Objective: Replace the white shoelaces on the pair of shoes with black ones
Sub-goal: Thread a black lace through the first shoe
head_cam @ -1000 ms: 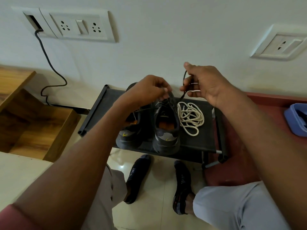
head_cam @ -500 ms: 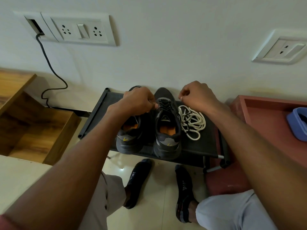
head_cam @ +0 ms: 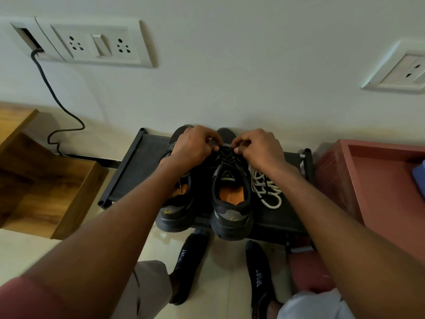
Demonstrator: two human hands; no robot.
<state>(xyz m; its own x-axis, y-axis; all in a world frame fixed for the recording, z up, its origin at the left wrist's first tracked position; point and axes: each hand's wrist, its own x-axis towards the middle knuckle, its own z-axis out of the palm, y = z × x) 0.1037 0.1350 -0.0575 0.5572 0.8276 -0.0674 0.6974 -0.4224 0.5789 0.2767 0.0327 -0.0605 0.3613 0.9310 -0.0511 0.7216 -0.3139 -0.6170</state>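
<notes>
Two dark shoes with orange insoles stand side by side on a low black rack (head_cam: 128, 171). The right shoe (head_cam: 231, 203) carries a black lace (head_cam: 226, 157) criss-crossed up its front. My left hand (head_cam: 195, 147) and my right hand (head_cam: 257, 146) meet over the toe end of that lacing, and each pinches the black lace there with curled fingers. The left shoe (head_cam: 177, 210) is partly hidden under my left forearm. A loose heap of white laces (head_cam: 266, 192) lies on the rack just right of the right shoe, partly under my right wrist.
The rack stands against a white wall with socket plates (head_cam: 96, 44) and a black cable (head_cam: 57, 100). A wooden box (head_cam: 46, 180) sits to the left and a red-brown tray (head_cam: 368, 180) to the right. My feet in black socks (head_cam: 188, 263) rest on the pale floor below.
My right hand came down from holding the lace up high and moved in toward the shoe. Both hands now meet over the toe end of the right shoe's lacing.
</notes>
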